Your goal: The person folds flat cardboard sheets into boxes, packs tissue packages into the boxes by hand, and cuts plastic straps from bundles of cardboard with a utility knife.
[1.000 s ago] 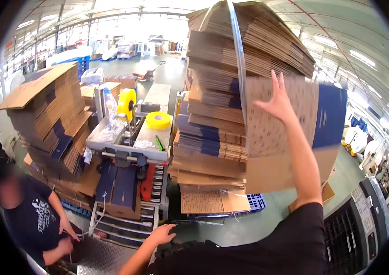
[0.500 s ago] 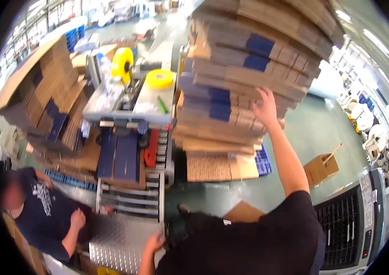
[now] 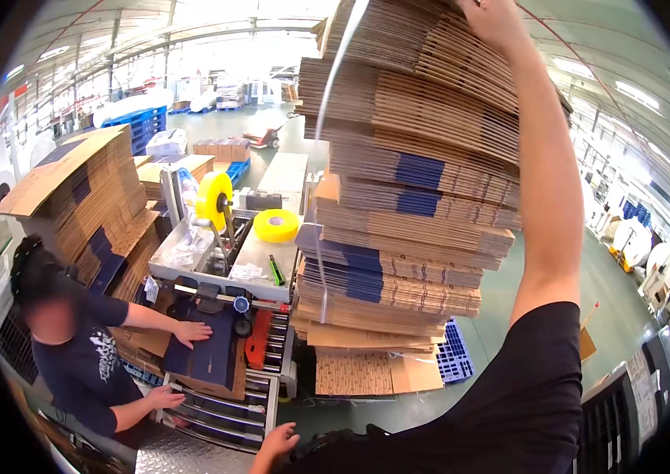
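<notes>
My right hand (image 3: 497, 24) is raised to the top of a tall stack of flattened cardboard boxes (image 3: 445, 87). Its fingers look curled, but the frame's upper edge partly hides what they grip. Low in the view, my left hand (image 3: 278, 442) hangs beside the roller conveyor (image 3: 224, 415), holding nothing, its fingers loosely apart. A white strap (image 3: 338, 67) runs down the stack's left side. Dark blue patches mark some of the flattened boxes. Beneath the stack, part of a blue pallet (image 3: 455, 354) shows.
At left, a co-worker (image 3: 86, 363) rests one hand on a dark blue box (image 3: 207, 351) at the taping machine (image 3: 216, 257). A yellow tape roll (image 3: 276, 226) lies on it. Another cardboard stack (image 3: 86, 182) stands behind. A diamond-plate metal surface (image 3: 185, 452) lies at bottom left.
My right hand has moved from the stack's side up to its top. The view has tilted upward. The co-worker's hand has reached onto the blue box.
</notes>
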Demonstrator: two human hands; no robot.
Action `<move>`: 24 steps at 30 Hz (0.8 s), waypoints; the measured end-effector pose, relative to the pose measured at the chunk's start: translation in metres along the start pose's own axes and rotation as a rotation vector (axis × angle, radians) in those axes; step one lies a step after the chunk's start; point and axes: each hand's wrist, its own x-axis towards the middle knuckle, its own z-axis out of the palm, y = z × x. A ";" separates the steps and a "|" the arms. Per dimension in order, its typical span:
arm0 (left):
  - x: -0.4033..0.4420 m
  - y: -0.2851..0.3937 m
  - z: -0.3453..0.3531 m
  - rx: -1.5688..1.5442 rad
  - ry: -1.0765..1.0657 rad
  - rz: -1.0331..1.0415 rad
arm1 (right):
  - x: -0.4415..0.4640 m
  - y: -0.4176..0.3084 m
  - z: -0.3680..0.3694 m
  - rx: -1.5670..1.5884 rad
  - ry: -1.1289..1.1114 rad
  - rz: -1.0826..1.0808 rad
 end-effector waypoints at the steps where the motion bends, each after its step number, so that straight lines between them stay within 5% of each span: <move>1: 0.010 0.008 0.004 0.041 0.034 0.036 | 0.005 -0.016 -0.010 -0.004 -0.164 0.122; 6: 0.026 -0.001 0.009 0.098 -0.050 0.061 | 0.023 -0.016 -0.006 -0.002 -0.186 0.097; 10: 0.013 -0.030 0.011 0.323 -0.147 0.021 | 0.061 0.013 0.028 0.142 -0.461 -0.101; 11: 0.013 -0.032 0.013 0.294 -0.149 -0.045 | 0.040 -0.041 0.016 0.248 -0.461 0.199; 14: -0.006 -0.012 0.009 0.313 -0.069 -0.049 | 0.011 -0.099 0.004 0.255 -0.429 0.437; 24: -0.040 0.005 0.022 0.344 -0.154 -0.023 | 0.017 -0.054 0.037 0.260 -0.411 0.289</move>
